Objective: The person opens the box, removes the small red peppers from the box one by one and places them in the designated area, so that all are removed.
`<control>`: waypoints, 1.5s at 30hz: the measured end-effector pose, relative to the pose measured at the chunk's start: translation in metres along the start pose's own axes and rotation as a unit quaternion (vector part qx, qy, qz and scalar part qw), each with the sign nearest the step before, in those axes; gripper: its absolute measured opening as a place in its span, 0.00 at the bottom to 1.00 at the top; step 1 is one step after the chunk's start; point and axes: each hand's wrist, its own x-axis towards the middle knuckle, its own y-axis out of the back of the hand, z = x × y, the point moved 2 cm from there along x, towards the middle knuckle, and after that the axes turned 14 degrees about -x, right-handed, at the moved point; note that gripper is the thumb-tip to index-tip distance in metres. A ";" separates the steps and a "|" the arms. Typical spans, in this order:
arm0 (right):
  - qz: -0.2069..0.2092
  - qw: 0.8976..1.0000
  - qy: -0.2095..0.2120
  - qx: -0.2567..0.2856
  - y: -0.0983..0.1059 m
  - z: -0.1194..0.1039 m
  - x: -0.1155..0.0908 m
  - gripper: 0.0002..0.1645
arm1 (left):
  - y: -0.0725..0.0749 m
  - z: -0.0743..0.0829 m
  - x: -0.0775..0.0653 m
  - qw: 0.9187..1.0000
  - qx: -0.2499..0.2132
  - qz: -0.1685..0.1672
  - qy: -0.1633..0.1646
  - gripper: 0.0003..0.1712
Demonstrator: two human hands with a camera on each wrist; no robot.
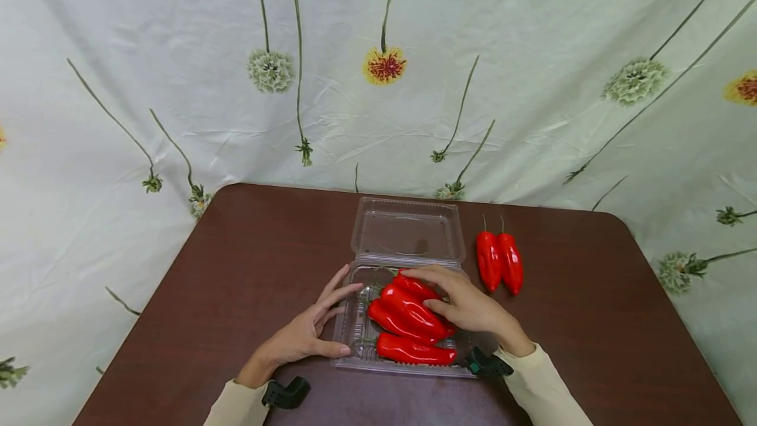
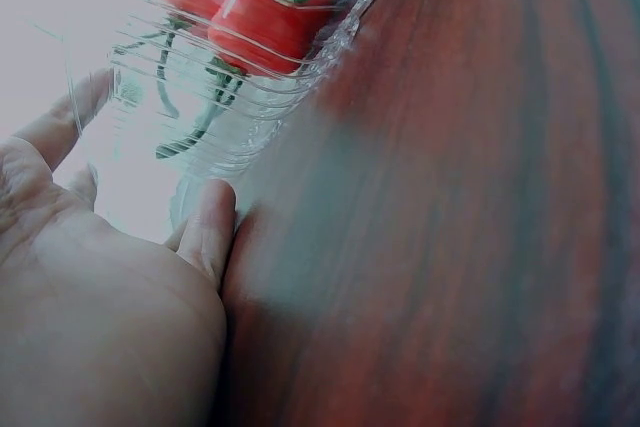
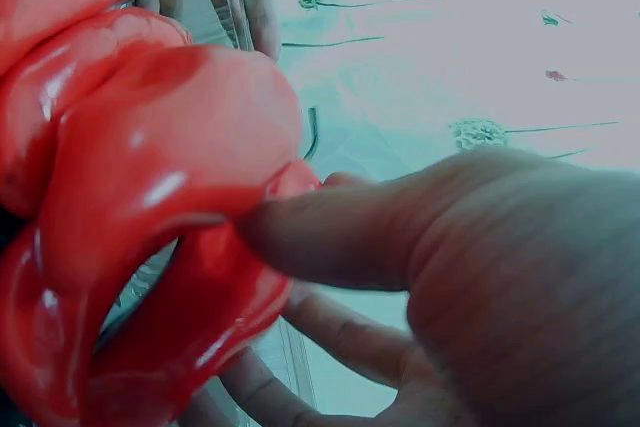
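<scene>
A clear plastic clamshell container (image 1: 358,340) lies open on the table with several glossy red peppers (image 1: 408,311) in its base. My right hand (image 1: 464,298) reaches over the base and grips the rearmost pepper (image 3: 215,297), thumb on the near side and fingers on the far side. Beside the base's left wall is my left hand (image 1: 301,334), fingers spread and fairly straight, touching the container's edge. Green stems (image 2: 215,112) show through the clear wall in the left wrist view.
Two more red peppers (image 1: 499,261) lie side by side on the dark brown table (image 1: 254,261), right of the container. The raised lid (image 1: 408,229) extends toward the back edge. A white flowered cloth (image 1: 355,123) hangs behind the table.
</scene>
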 end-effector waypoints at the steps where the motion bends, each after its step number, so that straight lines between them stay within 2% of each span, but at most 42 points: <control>1: -0.001 1.000 -0.003 -0.003 0.000 0.000 0.000 0.40 | 0.000 0.000 0.000 1.000 -0.001 0.000 0.000 0.54; 8: 0.027 0.999 0.024 -0.027 0.001 -0.002 0.001 0.38 | -0.001 0.001 0.000 1.000 -0.003 0.001 -0.003 0.54; 15: 0.017 1.000 0.015 0.014 0.002 0.000 0.003 0.42 | 0.000 0.001 0.000 1.000 -0.004 0.000 -0.004 0.54; 23: 0.030 0.999 0.016 0.027 0.015 0.001 -0.001 0.42 | 0.000 0.000 -0.001 1.000 -0.004 -0.001 0.001 0.53; 28: 0.044 0.997 -0.010 0.058 0.027 0.003 -0.008 0.38 | -0.001 0.001 -0.001 1.000 -0.006 -0.002 0.002 0.54; 35: 0.079 0.991 -0.077 0.076 0.042 0.015 -0.019 0.33 | 0.001 -0.001 -0.001 1.000 -0.004 -0.004 0.001 0.54; 40: 0.087 0.985 -0.101 0.106 0.053 0.029 -0.027 0.32 | 0.001 -0.001 -0.001 1.000 -0.003 -0.002 -0.005 0.54; 45: 0.121 0.978 -0.134 0.108 0.065 0.047 -0.037 0.31 | 0.000 -0.001 -0.001 1.000 -0.003 -0.001 -0.006 0.54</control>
